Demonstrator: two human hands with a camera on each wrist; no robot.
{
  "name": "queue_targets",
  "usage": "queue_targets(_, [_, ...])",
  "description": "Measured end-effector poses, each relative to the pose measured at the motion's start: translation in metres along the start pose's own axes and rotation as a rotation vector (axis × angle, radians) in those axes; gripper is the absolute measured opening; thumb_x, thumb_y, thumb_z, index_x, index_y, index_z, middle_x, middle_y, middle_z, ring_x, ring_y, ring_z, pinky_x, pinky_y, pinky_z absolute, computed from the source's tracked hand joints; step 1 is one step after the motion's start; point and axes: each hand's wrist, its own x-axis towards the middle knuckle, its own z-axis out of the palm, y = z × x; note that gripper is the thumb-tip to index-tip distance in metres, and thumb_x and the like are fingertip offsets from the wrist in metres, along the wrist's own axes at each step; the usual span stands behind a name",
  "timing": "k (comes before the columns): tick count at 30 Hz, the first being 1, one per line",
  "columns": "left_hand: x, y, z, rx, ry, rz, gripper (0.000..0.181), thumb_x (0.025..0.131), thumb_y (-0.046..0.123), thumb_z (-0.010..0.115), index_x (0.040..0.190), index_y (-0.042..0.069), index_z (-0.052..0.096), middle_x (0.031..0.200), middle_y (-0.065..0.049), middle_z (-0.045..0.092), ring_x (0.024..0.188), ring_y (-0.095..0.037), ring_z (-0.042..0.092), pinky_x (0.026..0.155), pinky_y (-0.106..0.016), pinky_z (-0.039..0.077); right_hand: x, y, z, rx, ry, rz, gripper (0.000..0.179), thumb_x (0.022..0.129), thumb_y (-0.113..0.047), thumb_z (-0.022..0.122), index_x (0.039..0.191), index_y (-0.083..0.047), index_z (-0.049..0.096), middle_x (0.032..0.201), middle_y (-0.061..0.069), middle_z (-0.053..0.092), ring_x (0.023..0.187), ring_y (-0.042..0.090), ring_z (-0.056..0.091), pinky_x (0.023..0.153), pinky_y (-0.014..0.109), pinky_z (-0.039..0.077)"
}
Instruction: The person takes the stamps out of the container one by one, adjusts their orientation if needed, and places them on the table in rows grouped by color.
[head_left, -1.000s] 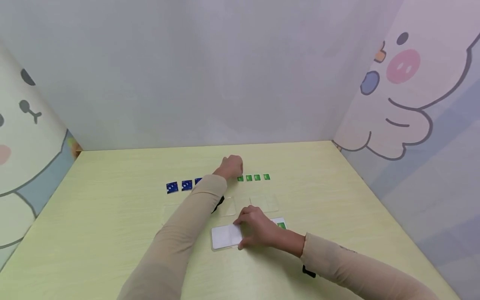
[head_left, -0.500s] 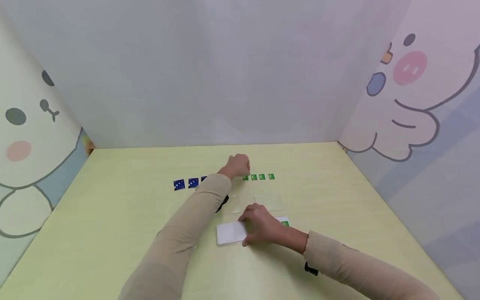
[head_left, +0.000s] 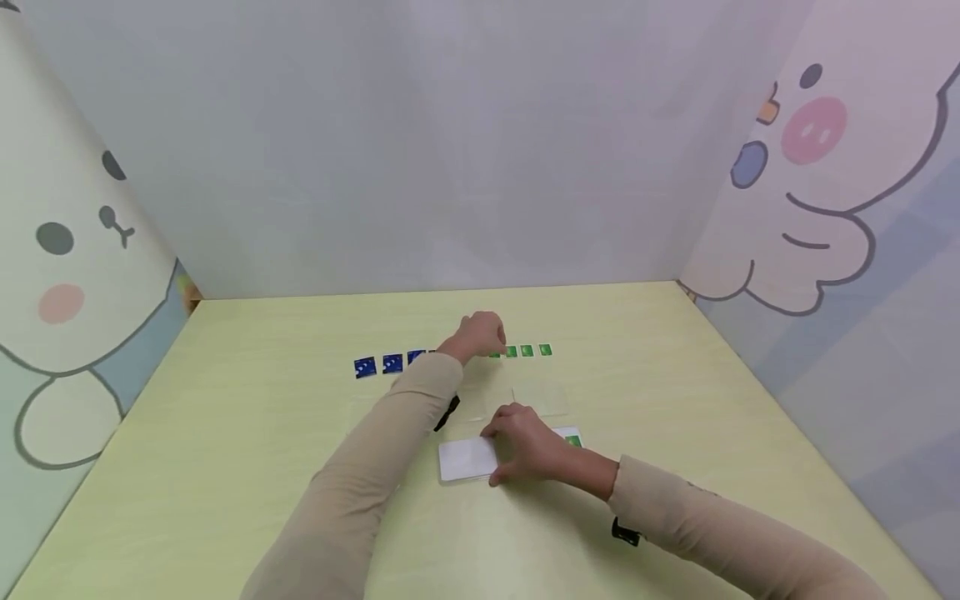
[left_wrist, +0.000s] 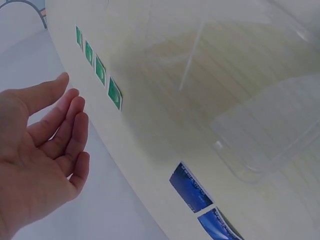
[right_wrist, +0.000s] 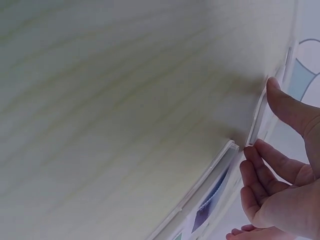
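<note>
Four green squares (head_left: 527, 351) beyond the white case (head_left: 467, 460), left hand (head_left: 480, 333) near them, loose, unladen; right hand (head_left: 529, 445) grips the case, likely the picking step, needing a light pinch

Table (head_left: 465, 533): smooth, faint wood-like streaks, soft sheen
Clear cases (left_wrist: 272, 117): see-through, smooth, glossy plastic
Green squares (left_wrist: 114, 93): smooth printed paper, by their look
Blue squares (left_wrist: 191, 190): smooth, glossy-looking printed paper
White card (head_left: 467, 459): smooth, slight sheen
Sleeves (head_left: 382, 467): matt, creased cloth
Wall (head_left: 435, 158): smooth, matt
</note>
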Motion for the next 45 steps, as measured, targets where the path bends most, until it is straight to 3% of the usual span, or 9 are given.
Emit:
queue_targets(8, [-0.008,-0.003,0.002,-0.084,-0.021,0.001,0.019,0.088,0.024,0.068,0.1,0.01,0.073,0.105,-0.004,0.072,0.1,-0.022,0.064,0.104,-0.042,0.041,-0.003,-0.001,0.0,-0.007,0.003,-0.005,0.057,0.062,-0.035,0.09,0.108,-0.008,0.07,0.104,0.003,0.068,0.099,0.016,0.057,0.089,0.036,0.047])
queue_targets(12, [-0.014,-0.007,0.004,-0.144,-0.026,-0.024,0.019,0.088,0.024,0.068,0.099,0.009,0.074,0.104,-0.005,0.072,0.09,-0.019,0.064,0.088,-0.033,0.049,-0.003,-0.002,-0.002,-0.023,0.011,-0.014,0.056,0.063,-0.035,0.089,0.108,-0.008,0.069,0.105,0.003,0.068,0.1,0.017,0.058,0.091,0.038,0.046])
queue_targets(16, [-0.022,-0.011,0.007,-0.205,-0.033,-0.017,0.019,0.089,0.022,0.068,0.099,0.007,0.074,0.104,-0.008,0.071,0.086,-0.017,0.062,0.075,-0.026,0.049,-0.005,-0.002,-0.005,-0.037,0.005,-0.009,0.056,0.064,-0.036,0.088,0.108,-0.007,0.069,0.106,0.002,0.069,0.102,0.019,0.058,0.092,0.04,0.046])
queue_targets(24, [-0.034,-0.012,0.012,-0.286,-0.019,-0.002,0.017,0.088,0.021,0.069,0.097,0.006,0.073,0.104,-0.008,0.07,0.086,-0.016,0.061,0.073,-0.024,0.049,-0.012,0.007,-0.01,-0.041,0.076,-0.068,0.056,0.061,-0.035,0.09,0.104,-0.004,0.071,0.1,0.004,0.073,0.097,0.02,0.062,0.089,0.04,0.048])
queue_targets(35, [-0.049,-0.012,0.016,-0.265,-0.033,0.024,0.019,0.088,0.021,0.069,0.099,0.007,0.073,0.101,-0.007,0.072,0.088,-0.016,0.064,0.075,-0.025,0.05,-0.029,0.018,-0.015,0.047,0.057,0.003,0.055,0.065,-0.035,0.087,0.108,-0.005,0.07,0.105,0.004,0.071,0.101,0.02,0.061,0.091,0.04,0.048])
queue_targets(45, [-0.058,0.001,0.016,-0.271,-0.036,0.056,0.018,0.088,0.02,0.069,0.098,0.006,0.073,0.099,-0.007,0.071,0.081,-0.013,0.059,0.07,-0.021,0.047,-0.035,0.031,-0.022,0.053,0.054,-0.003,0.053,0.068,-0.035,0.086,0.11,-0.007,0.07,0.106,0.003,0.072,0.103,0.02,0.061,0.091,0.041,0.05])
